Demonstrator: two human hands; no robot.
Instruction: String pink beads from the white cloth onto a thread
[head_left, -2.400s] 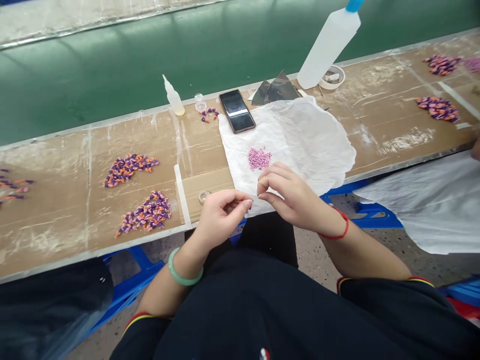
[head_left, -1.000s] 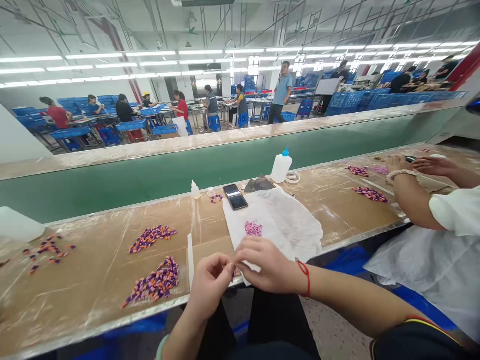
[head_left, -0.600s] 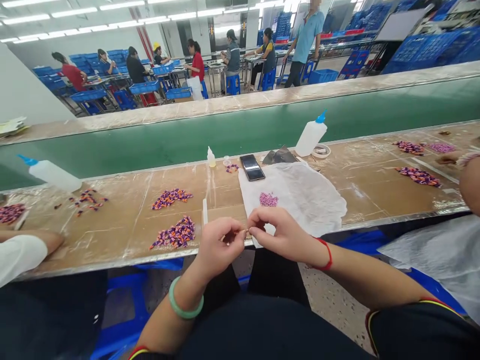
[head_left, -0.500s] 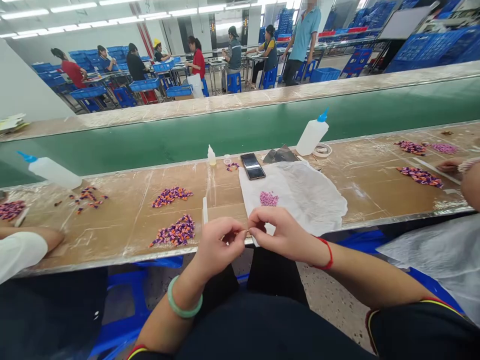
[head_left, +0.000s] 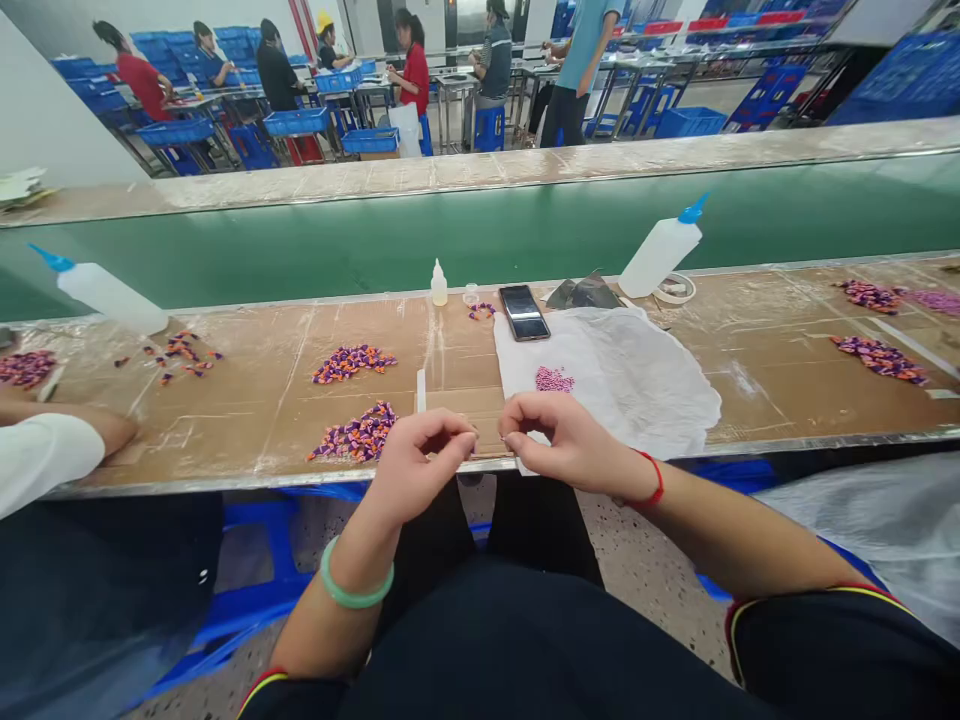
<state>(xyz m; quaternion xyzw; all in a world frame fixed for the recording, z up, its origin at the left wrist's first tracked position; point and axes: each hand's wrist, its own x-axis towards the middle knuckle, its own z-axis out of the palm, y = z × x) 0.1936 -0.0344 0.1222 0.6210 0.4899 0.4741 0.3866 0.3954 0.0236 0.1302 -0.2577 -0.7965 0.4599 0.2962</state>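
My left hand (head_left: 424, 455), with a green bangle at the wrist, is closed in a pinch above the table's front edge. What sits between its fingertips is too small to name. Just to its right, my right hand (head_left: 559, 440) also pinches, thumb against forefinger, and its contents cannot be made out. A small gap parts the two hands. Close by on the left lies a pile of purple and orange pieces (head_left: 358, 435), with a second such pile (head_left: 352, 363) behind it. Small pink beads (head_left: 553, 379) rest on a white sheet (head_left: 637, 370) beyond my right hand.
A phone (head_left: 524, 313) lies at the sheet's corner. Behind stand a small dropper bottle (head_left: 439, 284) and a large blue-tipped squeeze bottle (head_left: 661, 256), near a tape roll (head_left: 675, 288). Another squeeze bottle (head_left: 112, 297) leans at left. A neighbour's arm (head_left: 67, 440) rests at the left edge.
My hands, whose fingertips met half a second ago, have moved apart, the left one going left. Both still pinch. The view has tilted down a little.
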